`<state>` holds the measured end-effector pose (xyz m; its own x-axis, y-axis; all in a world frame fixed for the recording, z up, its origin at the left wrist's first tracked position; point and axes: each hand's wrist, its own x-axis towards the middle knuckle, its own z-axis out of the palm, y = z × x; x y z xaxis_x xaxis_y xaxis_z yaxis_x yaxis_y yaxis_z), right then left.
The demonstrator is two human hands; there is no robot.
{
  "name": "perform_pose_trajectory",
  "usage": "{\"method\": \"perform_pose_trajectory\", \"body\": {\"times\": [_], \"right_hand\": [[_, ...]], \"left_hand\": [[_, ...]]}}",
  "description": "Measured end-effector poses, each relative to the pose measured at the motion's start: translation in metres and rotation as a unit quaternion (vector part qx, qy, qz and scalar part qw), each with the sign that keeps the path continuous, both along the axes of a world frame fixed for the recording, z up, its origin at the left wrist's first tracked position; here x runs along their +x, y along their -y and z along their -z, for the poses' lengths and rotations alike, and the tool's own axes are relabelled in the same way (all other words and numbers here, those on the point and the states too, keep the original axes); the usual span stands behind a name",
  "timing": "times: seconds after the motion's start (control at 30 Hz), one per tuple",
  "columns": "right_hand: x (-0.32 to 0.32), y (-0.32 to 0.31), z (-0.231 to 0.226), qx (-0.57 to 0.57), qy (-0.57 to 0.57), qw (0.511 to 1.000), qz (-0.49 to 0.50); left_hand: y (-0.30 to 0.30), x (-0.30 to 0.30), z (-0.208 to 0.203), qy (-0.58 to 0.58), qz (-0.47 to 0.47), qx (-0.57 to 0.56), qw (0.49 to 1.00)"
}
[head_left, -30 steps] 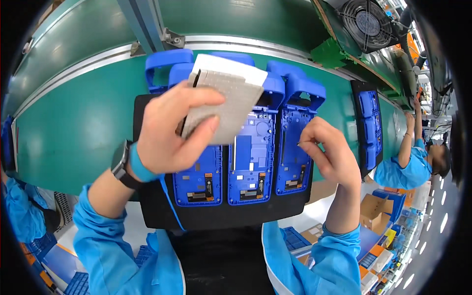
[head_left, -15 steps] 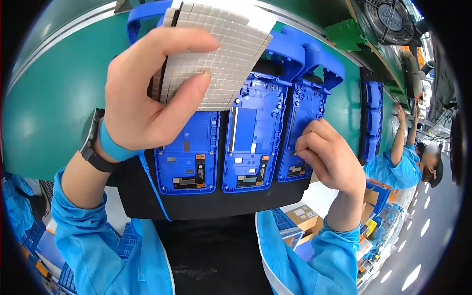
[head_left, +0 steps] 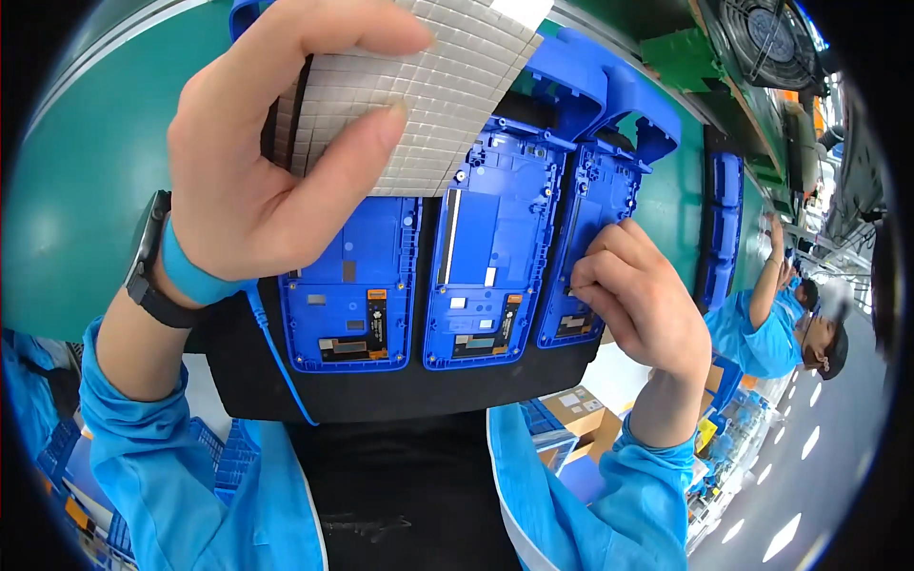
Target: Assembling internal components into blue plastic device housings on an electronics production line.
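Observation:
My left hand [head_left: 257, 171] holds a sheet of small grey square pads [head_left: 447, 71] above the work. Its thumb and forefinger lie apart across the front, while the other fingers are hidden behind. Below are three blue plastic housings: the left one [head_left: 333, 309], partly covered by the sheet, the middle one [head_left: 495, 238] and the right one [head_left: 592, 190]. Each has a dark circuit strip near its lower end. My right hand [head_left: 643, 295] is over the right housing, fingertips pinched at its surface. Anything between those fingertips is too small to make out.
The housings lie on a black mat [head_left: 381, 404] on a green table [head_left: 105, 209]. Blue curved parts [head_left: 647, 109] stand at their far ends. A blue cord [head_left: 276, 352] hangs from my left wristband. Farther right are another blue housing [head_left: 721, 228], a fan [head_left: 766, 38] and a co-worker [head_left: 762, 324].
My left hand and the pad sheet have shifted slightly left and up in view. My right hand keeps its pinch at the right housing. The co-worker's head and arms have moved.

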<state>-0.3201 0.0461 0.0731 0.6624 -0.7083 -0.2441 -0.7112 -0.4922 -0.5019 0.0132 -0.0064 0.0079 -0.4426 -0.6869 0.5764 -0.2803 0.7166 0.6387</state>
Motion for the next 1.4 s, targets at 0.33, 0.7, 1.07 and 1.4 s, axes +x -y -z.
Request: {"method": "perform_pose_trajectory", "body": {"times": [0.33, 0.7, 1.07, 1.4], "right_hand": [[-0.001, -0.008, 0.005, -0.046, 0.017, 0.998, 0.041], [-0.004, -0.025, 0.011, -0.111, 0.027, 0.991, 0.069], [-0.021, -0.038, 0.008, -0.078, 0.001, 0.993, 0.087], [-0.022, -0.038, 0.01, -0.072, 0.003, 0.994, 0.081]], "left_hand": [[0.001, 0.002, 0.001, 0.007, 0.011, 0.006, 1.0], [0.002, 0.001, -0.001, 0.015, 0.004, -0.016, 1.0], [0.006, -0.013, 0.007, -0.064, 0.052, 0.003, 0.997], [0.005, -0.015, 0.007, -0.106, 0.096, 0.007, 0.99]]}}
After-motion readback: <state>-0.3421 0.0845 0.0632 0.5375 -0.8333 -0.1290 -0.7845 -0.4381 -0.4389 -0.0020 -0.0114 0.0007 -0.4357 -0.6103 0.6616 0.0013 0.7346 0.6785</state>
